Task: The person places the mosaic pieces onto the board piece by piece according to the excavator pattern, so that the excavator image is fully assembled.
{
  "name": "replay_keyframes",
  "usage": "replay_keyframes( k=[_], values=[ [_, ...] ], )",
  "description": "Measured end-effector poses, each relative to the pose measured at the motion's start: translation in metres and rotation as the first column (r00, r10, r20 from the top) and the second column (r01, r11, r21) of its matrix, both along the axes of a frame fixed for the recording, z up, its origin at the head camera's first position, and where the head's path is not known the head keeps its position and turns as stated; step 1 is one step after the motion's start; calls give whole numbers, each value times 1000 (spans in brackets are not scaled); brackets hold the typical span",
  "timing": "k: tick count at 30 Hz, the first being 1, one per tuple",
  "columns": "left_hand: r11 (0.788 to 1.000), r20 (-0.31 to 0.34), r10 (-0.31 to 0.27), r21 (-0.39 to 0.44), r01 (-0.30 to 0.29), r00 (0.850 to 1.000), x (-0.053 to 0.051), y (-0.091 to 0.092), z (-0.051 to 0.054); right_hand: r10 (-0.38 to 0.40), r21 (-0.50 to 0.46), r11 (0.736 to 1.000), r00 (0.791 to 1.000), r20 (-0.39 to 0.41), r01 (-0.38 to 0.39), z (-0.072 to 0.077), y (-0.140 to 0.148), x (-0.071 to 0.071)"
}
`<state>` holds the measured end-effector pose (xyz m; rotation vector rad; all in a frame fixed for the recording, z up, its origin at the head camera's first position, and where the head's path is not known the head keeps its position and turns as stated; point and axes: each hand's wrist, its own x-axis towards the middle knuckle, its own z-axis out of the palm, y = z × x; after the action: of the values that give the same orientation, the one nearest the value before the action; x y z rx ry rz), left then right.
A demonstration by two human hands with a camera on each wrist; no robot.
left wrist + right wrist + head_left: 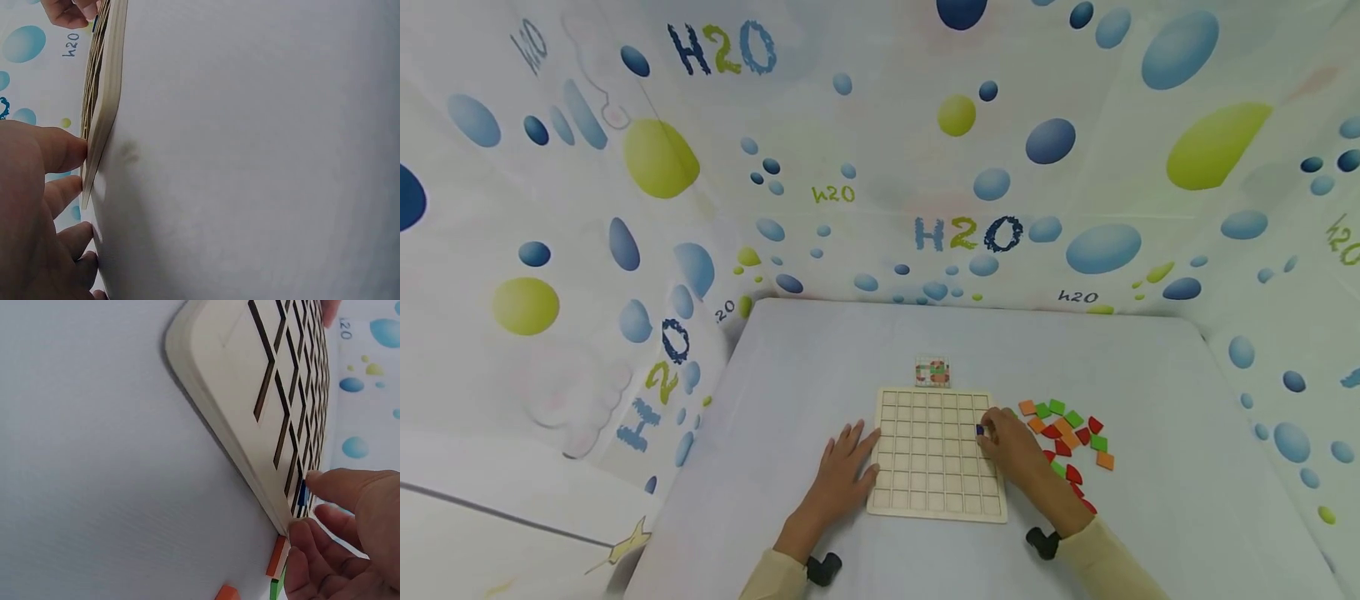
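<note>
A square wooden grid board (937,516) lies on the table. My right hand (1011,446) is over the board's right edge, its fingers curled and a small dark blue piece (980,430) at the fingertips. In the right wrist view the thumb touches this blue piece (304,493) at the grid cells, and other fingertips are by the board's edge. My left hand (842,475) lies at the board's left side with fingers spread. Its thumb and index finger touch that edge, as the left wrist view (62,150) shows for the fingers.
To the right of the board lie several loose red, orange and green pieces (1105,460), some partly hidden by the right hand. A small card with a coloured pattern (932,372) lies behind the board. A printed curtain (895,150) hangs at the back and sides of the table (820,358).
</note>
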<state>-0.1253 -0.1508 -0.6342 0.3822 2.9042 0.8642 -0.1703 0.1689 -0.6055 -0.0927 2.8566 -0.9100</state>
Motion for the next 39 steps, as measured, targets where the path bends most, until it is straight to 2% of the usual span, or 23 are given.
replay_keyframes(
  k=[5, 15, 34, 39],
  values=[
    [1000, -10, -2, 4, 2, 1000, 0, -1, 0, -3, -23, 1000, 1000, -11, 2, 1, -1, 2],
    [1000, -8, -5, 9, 5, 1000, 0, 0, -5, 3, 30, 1000, 999, -37, -2, -6, -3, 3],
    [1000, 9, -6, 4, 6, 1000, 3, 0, -4, -47, 14, 999, 999, -10, 47, -3, -2, 10],
    [1000, -8, -8, -3, 8, 1000, 0, 0, -3, -52, 4, 999, 999, -8, 52, -1, -2, 8]
  ],
)
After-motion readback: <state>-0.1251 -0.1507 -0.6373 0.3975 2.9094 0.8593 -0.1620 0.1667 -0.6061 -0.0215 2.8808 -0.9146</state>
